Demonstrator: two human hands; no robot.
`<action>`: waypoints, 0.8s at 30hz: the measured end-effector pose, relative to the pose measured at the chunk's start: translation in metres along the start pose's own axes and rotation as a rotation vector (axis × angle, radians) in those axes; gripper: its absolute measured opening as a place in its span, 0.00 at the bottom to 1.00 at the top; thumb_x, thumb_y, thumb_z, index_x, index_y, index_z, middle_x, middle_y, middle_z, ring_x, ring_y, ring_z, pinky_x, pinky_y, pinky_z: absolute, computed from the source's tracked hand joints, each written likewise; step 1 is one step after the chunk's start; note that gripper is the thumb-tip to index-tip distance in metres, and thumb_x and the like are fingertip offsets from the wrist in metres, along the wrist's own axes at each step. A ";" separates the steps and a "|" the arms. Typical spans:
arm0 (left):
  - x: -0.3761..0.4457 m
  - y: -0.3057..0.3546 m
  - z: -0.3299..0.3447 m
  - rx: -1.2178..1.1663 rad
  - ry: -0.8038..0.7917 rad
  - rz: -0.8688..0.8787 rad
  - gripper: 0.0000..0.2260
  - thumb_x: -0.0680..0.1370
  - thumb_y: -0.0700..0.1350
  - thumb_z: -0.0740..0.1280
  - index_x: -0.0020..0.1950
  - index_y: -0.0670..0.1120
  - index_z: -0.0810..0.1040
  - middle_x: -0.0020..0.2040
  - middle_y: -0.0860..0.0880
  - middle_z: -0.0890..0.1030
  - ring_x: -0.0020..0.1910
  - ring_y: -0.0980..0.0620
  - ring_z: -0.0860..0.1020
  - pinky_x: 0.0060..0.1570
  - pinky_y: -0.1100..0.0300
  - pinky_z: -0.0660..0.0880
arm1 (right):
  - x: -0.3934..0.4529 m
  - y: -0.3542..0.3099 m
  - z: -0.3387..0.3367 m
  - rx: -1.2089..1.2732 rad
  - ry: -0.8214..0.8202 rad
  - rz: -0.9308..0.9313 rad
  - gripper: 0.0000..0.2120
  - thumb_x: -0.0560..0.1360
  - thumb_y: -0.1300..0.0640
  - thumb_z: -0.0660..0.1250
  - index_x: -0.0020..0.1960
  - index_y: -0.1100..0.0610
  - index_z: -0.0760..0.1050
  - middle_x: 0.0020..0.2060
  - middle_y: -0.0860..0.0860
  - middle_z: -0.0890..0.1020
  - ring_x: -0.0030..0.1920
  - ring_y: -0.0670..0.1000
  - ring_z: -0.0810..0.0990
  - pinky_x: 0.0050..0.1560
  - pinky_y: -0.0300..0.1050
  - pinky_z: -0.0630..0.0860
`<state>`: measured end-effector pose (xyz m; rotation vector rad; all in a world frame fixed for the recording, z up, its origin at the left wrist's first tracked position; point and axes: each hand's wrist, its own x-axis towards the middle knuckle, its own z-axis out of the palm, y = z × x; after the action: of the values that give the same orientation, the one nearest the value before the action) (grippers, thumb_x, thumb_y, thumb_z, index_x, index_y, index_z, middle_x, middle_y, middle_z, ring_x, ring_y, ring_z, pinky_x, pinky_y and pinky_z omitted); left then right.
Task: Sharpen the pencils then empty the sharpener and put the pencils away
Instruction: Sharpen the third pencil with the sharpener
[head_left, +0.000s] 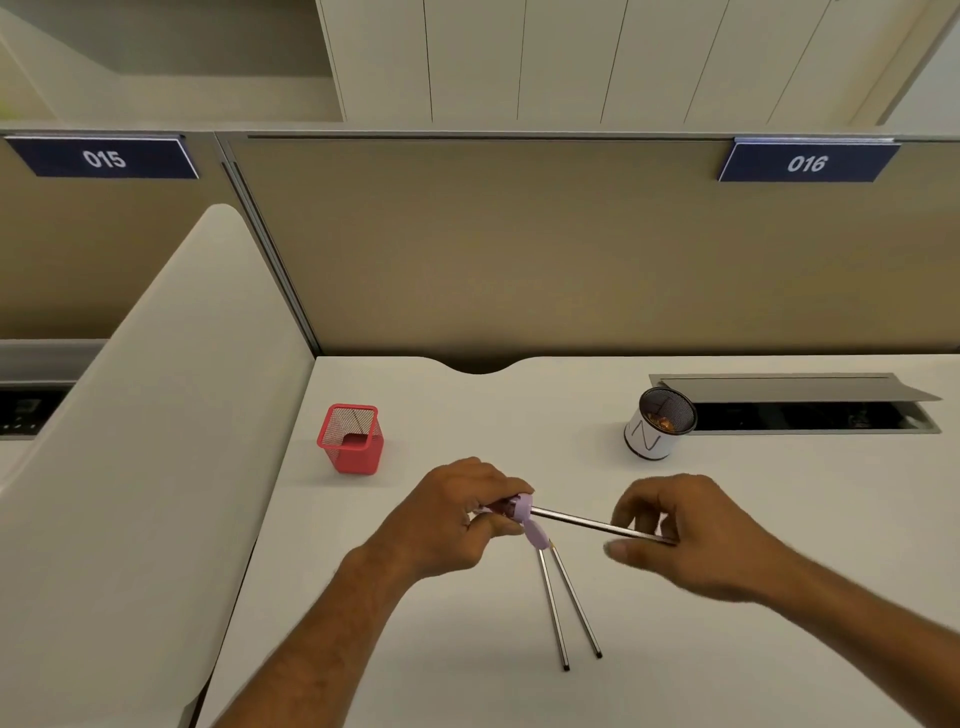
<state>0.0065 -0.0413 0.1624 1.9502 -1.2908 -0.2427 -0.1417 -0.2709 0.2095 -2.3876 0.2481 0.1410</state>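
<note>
We look down at a white desk (467, 675) from a head-worn camera and see 2 bare forearms reaching in from the bottom. Our left hand (457, 514) is closed around a small lilac sharpener (522, 512), held just above the desk near the middle of the view; a lilac flap of it hangs down below the fingers. Our right hand (691, 530) pinches the far end of a dark pencil (597, 525) between thumb and fingertips, the other fingers loosely curled, and the pencil's other end sits in the sharpener, so the pencil bridges the 2 hands almost level. Below the sharpener, 2 spare pencils (566, 603) lie on the desk close together, touching or nearly so at the top and spreading apart towards us. A red mesh pen holder (350, 439) stands upright at the left, well apart from the hands. At the right stands a round mesh cup with a white band (657, 426), beside an open cable hatch (805, 410) in the desk. On the beige partition behind, blue signs read 015 (104, 158) and 016 (807, 163).
</note>
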 end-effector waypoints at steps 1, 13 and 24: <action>0.000 -0.001 -0.001 -0.028 -0.015 -0.041 0.11 0.75 0.42 0.72 0.56 0.49 0.82 0.47 0.52 0.84 0.45 0.54 0.78 0.46 0.61 0.76 | -0.002 0.003 0.003 -0.145 0.121 -0.117 0.05 0.71 0.48 0.73 0.39 0.48 0.80 0.28 0.43 0.80 0.25 0.41 0.73 0.29 0.32 0.68; 0.003 0.000 -0.001 -0.099 -0.115 -0.145 0.10 0.76 0.45 0.72 0.56 0.54 0.82 0.44 0.54 0.83 0.42 0.55 0.78 0.41 0.66 0.74 | -0.011 0.018 0.014 -0.657 0.324 -0.478 0.15 0.78 0.49 0.60 0.40 0.55 0.80 0.25 0.47 0.76 0.23 0.52 0.72 0.21 0.44 0.67; 0.005 0.007 0.002 0.057 -0.018 0.080 0.10 0.74 0.43 0.72 0.56 0.48 0.82 0.46 0.52 0.85 0.44 0.53 0.79 0.45 0.63 0.76 | -0.008 0.010 -0.001 0.040 -0.050 -0.021 0.11 0.74 0.48 0.70 0.35 0.49 0.78 0.24 0.45 0.79 0.25 0.42 0.73 0.29 0.30 0.67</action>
<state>0.0027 -0.0478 0.1664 1.9432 -1.3980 -0.1855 -0.1514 -0.2776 0.2045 -2.3428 0.2007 0.1848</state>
